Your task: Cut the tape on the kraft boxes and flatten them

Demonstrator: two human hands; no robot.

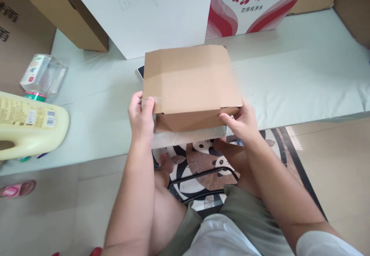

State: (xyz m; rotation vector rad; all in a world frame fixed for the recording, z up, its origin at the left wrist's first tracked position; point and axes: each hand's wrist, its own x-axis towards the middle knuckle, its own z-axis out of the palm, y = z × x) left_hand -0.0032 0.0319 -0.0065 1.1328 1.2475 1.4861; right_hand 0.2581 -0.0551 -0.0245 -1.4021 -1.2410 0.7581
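Nearest, well below the hands, olive shorts (pixel 251 215) are seen, with a panda-patterned mat (pixel 199 159) spread on the floor beyond them. A cardboard box (pixel 190 81) is held between the two hands, over the front edge of a cloth-covered surface (pixel 289 71). Its near left corner is pinched by the left hand (pixel 141 117), thumb laid on top; its near right corner is gripped by the right hand (pixel 245 120), thumb set against the front. Whether the box is borne from beneath cannot be told. To the left of the left hand, a pale yellow jug (pixel 56 140) and, just past it, a clear bottle (pixel 53 75) are laid. Beyond both hands, a white box (pixel 150 13) and a red-and-white carton (pixel 254 9) are stood side by side.
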